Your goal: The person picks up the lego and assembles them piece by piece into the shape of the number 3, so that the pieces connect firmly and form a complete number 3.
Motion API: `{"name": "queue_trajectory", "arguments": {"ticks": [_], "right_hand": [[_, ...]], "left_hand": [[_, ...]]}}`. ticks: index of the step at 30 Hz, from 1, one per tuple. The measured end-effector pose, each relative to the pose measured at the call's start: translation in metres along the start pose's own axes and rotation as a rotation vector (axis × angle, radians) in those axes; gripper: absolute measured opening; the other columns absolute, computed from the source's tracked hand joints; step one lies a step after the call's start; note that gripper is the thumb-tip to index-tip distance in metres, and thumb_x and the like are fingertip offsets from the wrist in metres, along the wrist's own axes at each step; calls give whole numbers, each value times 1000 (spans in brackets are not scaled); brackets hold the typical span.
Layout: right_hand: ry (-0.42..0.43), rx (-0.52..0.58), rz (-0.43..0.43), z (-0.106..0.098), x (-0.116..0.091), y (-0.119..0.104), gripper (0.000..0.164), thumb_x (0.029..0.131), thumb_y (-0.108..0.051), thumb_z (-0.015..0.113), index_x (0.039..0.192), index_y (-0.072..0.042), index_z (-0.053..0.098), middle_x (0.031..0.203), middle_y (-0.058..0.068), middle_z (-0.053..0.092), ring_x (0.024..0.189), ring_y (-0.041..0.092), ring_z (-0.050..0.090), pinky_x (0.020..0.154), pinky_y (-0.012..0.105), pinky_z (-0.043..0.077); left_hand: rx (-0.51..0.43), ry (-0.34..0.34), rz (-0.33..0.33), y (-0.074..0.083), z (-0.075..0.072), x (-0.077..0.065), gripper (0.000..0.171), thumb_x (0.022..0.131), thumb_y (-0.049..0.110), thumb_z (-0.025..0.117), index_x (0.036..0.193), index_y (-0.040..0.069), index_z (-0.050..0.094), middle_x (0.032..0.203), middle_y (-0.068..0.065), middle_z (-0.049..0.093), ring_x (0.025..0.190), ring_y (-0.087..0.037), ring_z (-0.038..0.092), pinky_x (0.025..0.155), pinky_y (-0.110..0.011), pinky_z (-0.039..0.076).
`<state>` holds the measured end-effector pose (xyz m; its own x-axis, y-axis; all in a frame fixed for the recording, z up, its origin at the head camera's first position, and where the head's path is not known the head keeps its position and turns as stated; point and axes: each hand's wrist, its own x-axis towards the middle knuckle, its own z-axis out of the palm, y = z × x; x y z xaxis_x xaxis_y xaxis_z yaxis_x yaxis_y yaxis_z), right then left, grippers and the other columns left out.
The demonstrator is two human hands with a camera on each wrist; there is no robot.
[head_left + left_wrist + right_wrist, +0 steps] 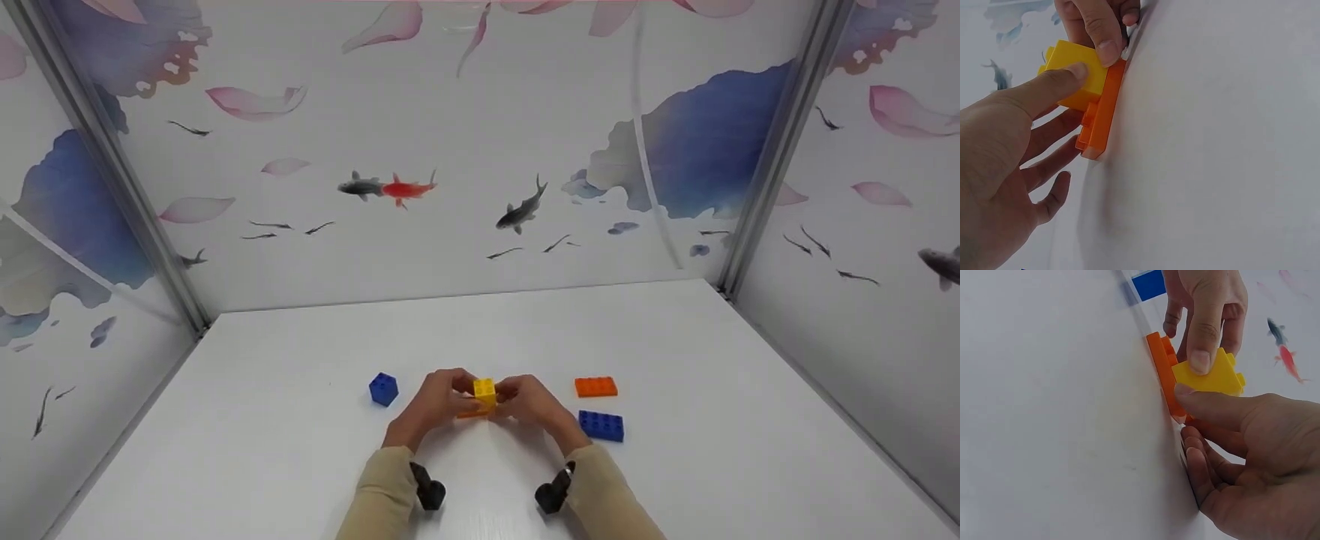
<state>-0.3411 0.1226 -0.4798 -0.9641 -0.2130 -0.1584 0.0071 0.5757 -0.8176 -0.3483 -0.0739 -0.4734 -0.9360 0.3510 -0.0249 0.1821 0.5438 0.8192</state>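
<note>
A yellow building block point(484, 391) stands on one end of a flat orange building block point(1103, 115), its studs facing up. My left hand point(439, 403) pinches the yellow block, thumb on the near face and fingers behind. From the other side, my right hand point(534, 403) grips the yellow block low down, its thumb right where yellow meets orange. The left part of the orange block sticks out with its studs bare, as both wrist views show. The orange block lies at the white tabletop.
To the left stands a small blue block point(383, 389). Right of my hands lie another flat orange block point(596, 387) and, nearer, a longer blue block point(601, 425). Patterned walls point(465, 247) enclose the white table point(300, 465) at the back and sides.
</note>
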Motion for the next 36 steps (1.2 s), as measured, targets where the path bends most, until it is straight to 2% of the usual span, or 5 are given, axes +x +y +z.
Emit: {"name": "queue_trajectory", "arguments": {"ticks": [7,16,23,27,36], "right_hand": [[20,59,-44,2,-2,5,38,87,-6,75,125,-8,69,113,8,70,91,20,60,92,37,58],[40,74,-56,2,-5,4,40,87,-8,76,126,-10,69,124,11,69,93,21,63,87,39,59],[35,48,-45,2,-5,2,38,88,-10,75,126,-12,69,124,9,69,95,21,63,90,41,59],[43,59,-54,2,-6,2,37,89,-11,75,126,-11,69,123,10,69,96,21,64,89,42,59],[65,86,-53,5,-6,4,39,87,0,72,125,-8,69,122,10,70,96,22,63,92,41,59]], "left_hand": [[-12,18,14,-3,1,-1,25,89,14,76,113,12,70,110,-5,70,100,-20,61,100,-40,55],[-52,32,-13,-5,4,-2,25,90,13,74,115,12,69,110,-4,69,98,-20,61,100,-38,56],[-75,46,-4,-7,7,-6,31,90,13,74,120,9,66,120,-9,68,108,-23,64,104,-41,54],[-115,84,0,-11,11,-6,34,90,13,74,123,9,66,125,-13,68,115,-27,65,106,-43,52],[-214,186,-25,-13,21,-12,37,89,13,75,124,10,65,122,-10,69,113,-23,64,104,-38,54]]}}
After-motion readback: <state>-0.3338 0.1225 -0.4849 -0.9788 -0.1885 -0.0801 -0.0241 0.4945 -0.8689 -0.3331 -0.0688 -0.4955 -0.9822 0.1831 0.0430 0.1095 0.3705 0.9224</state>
